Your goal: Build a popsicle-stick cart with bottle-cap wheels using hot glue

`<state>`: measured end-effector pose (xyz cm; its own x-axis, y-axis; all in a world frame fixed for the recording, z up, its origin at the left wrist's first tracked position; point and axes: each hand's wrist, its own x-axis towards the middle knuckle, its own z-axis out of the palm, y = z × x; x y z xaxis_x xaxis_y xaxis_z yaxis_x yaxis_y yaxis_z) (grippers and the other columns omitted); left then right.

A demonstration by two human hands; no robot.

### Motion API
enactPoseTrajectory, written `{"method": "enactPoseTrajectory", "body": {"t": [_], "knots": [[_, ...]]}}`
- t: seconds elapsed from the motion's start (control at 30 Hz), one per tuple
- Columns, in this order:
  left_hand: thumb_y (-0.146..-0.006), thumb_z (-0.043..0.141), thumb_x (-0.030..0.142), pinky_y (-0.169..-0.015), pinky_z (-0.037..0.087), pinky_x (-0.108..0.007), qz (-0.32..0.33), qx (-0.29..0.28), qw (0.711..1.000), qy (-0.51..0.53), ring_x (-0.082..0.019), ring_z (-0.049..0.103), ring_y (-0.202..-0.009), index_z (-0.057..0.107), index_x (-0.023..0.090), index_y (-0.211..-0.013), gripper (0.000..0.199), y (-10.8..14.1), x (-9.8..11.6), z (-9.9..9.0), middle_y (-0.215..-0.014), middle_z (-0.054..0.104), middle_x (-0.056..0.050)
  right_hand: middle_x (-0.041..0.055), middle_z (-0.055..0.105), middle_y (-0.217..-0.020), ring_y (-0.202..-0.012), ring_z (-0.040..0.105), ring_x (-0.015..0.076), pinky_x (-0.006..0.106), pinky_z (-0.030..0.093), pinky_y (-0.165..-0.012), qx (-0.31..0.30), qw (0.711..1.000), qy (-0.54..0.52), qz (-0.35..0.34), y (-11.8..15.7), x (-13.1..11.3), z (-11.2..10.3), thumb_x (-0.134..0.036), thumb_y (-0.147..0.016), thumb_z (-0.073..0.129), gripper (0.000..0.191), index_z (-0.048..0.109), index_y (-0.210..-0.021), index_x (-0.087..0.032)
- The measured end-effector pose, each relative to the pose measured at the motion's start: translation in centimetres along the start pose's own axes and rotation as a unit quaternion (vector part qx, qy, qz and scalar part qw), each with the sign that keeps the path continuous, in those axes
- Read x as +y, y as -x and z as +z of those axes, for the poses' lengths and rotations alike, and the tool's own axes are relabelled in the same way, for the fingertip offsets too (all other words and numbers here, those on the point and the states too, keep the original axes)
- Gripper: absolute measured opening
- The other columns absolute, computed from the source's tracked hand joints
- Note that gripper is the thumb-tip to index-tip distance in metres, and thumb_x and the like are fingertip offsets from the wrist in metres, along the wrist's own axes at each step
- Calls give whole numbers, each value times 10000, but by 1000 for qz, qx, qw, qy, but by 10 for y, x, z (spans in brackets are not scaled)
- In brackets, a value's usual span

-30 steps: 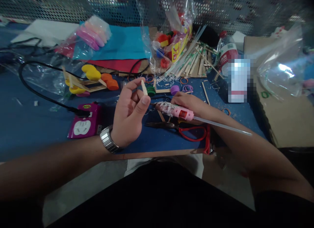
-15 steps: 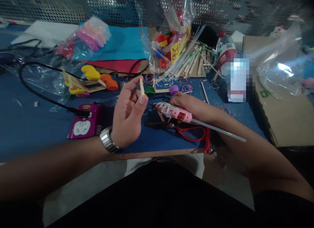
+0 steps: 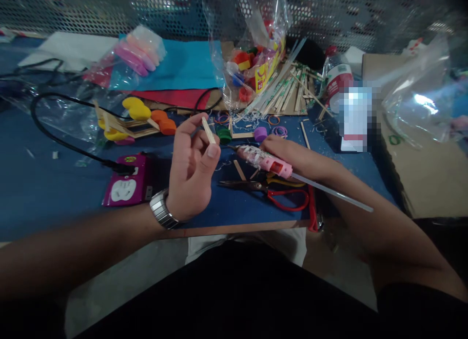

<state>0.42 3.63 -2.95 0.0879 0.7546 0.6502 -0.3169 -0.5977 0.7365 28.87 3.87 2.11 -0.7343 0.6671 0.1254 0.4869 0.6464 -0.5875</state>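
My left hand is raised over the near part of the blue table, pinching a short pale wooden stick between thumb and forefinger. My right hand grips a pink glue gun from its far side, its fingers mostly hidden. The nozzle points left, toward the stick, and a gap shows between them. A clear glue stick sticks out of the gun's back end. Below the gun lie red-handled scissors. Green and purple bottle caps sit behind the hands, near joined wooden sticks.
A purple power socket box with a black cable stands left. Behind it is a stick frame with yellow and orange caps. Bagged caps, a pile of wooden sticks, a bottle and cardboard lie farther back and right.
The glue gun and my right hand have shifted slightly right, away from the stick. The stick in my left hand has tilted, its top leaning more to the left.
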Motion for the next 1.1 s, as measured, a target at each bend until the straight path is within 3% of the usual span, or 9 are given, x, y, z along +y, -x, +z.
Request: {"method": "enactPoseTrajectory", "body": {"t": [0.2,0.33,0.4,0.53,0.67,0.87,1.1], "knots": [[-1119,779,588,-780,474,-418,-62,-2,998,13,-194,584,-904,708,385,-1539,472,2,5,-1,-1048,590,-42,109,820,-1197,-1042,786,321,467,656,-962,129,984,-77,98,4,6,3,-472,-1063,718,423,716,-1431,-264],[-1081,830,559,-868,592,-389,-163,-63,984,44,-213,644,-973,708,317,-1485,487,4,16,1,-1067,657,-59,54,786,-1017,-822,752,230,387,670,-797,184,963,-155,122,6,7,6,-423,-1038,786,249,737,-1203,-243],[-1072,849,520,-901,629,-374,-198,-123,971,63,-216,674,-1010,684,299,-1500,510,4,22,2,-1110,699,-71,45,781,-1005,-807,739,211,378,673,-804,176,964,-163,112,6,5,6,-388,-1026,807,187,719,-1110,-247],[-1051,884,459,-999,667,-374,-213,-206,952,82,-239,734,-1171,634,303,-1559,587,5,31,1,-1266,742,-103,55,815,-1078,-881,784,230,390,707,-821,156,961,-212,89,4,-2,6,-288,-987,794,182,705,-1143,-262],[-1047,892,445,-1074,689,-415,-232,-231,939,101,-245,775,-1180,609,305,-1557,600,6,33,0,-1339,743,-118,46,786,-1059,-895,778,222,371,693,-815,149,962,-218,68,1,-8,6,-240,-927,770,168,702,-1080,-241],[-1076,861,411,-1099,687,-415,-229,-252,934,109,-245,787,-1225,568,300,-1587,599,9,31,-2,-1430,728,-134,16,710,-1012,-874,711,162,283,616,-799,127,961,-240,50,1,-9,4,-278,-981,773,164,679,-1105,-224],[-1097,842,386,-1160,614,-384,-236,-257,932,98,-238,755,-1329,557,310,-1604,586,10,34,-1,-1531,735,-124,21,670,-1035,-887,652,180,321,617,-866,118,944,-295,88,1,-12,5,-366,-1006,835,221,654,-1058,-250]]}}
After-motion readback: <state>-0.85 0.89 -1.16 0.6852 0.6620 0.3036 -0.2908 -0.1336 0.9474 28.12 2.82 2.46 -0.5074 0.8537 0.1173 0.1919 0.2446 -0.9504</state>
